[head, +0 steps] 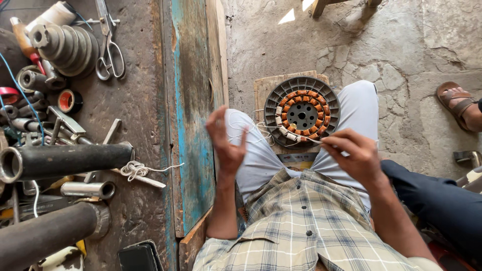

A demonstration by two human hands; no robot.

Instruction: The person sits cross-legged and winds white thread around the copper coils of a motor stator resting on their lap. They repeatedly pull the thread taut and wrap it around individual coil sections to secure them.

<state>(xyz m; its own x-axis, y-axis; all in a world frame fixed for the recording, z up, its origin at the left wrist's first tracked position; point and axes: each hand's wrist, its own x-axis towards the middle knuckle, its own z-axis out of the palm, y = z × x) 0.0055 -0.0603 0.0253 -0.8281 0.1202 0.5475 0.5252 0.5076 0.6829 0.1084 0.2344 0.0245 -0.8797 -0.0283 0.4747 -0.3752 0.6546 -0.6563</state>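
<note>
A round grey motor stator with a ring of copper-orange coils rests on a wooden board between my knees. Thin white thread runs from its near edge toward both hands. My left hand is raised over my left thigh, fingers half spread, with the thread looped around them. My right hand pinches the other end of the thread just below the stator's near right edge.
A worn bench to the left carries scissors, a stepped pulley, tape rolls, metal pipes and a bundle of white string. Another person's sandalled foot and dark trouser leg are at the right.
</note>
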